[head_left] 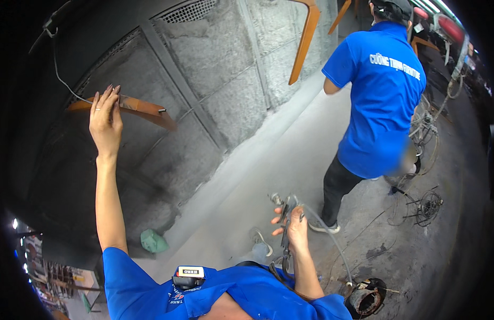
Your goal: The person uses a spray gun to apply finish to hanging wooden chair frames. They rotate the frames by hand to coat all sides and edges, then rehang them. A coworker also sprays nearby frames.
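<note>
My left hand is raised at the left, its fingers closed over the upper edge of a brown angled wooden furniture part. A small metal pin sticks out near the part's right end. The part hangs by a thin wire hook that comes down from above. Low in the middle, my right hand grips a metal spray gun, with its nozzle end tilted up and to the left. A pale hose runs from the gun down to the right.
A co-worker in a blue shirt stands ahead on the right. Another wooden part hangs near the grey dusty wall panels. On the floor lie coiled wires, a round dark container and a green bag.
</note>
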`<state>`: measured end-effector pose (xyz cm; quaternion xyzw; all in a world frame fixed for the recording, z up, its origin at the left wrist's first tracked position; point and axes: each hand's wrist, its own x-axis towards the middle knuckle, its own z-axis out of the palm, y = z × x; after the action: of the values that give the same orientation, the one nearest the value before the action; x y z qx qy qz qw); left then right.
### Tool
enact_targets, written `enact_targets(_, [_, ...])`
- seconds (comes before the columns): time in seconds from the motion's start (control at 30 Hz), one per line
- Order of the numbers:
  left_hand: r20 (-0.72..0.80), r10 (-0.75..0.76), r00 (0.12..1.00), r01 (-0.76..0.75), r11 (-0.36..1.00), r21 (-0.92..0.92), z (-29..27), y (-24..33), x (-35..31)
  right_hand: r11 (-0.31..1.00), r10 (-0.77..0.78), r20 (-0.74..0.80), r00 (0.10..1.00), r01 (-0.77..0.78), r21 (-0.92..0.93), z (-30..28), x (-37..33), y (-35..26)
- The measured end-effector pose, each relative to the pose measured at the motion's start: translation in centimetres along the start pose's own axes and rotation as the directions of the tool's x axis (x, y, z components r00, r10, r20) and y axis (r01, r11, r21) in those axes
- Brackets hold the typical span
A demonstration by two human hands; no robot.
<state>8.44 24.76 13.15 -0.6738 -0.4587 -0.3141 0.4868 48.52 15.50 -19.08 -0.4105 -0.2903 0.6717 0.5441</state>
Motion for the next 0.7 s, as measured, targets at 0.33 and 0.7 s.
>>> enact_targets(0.33, [-0.142,-0.006,0.99,0.005,1.0,-0.007,13.6,2.5,2.3,0.994,-0.032,-0.388,0.921,-0.011,-0.108,-2.7,6.7,-0.8])
enact_targets(0.7, [-0.12,-0.086,0.989,0.07,0.989,-0.127,23.2,0.6,4.9,0.966,-0.165,-0.448,0.879,0.052,-0.255,-1.5,11.1,-4.7])
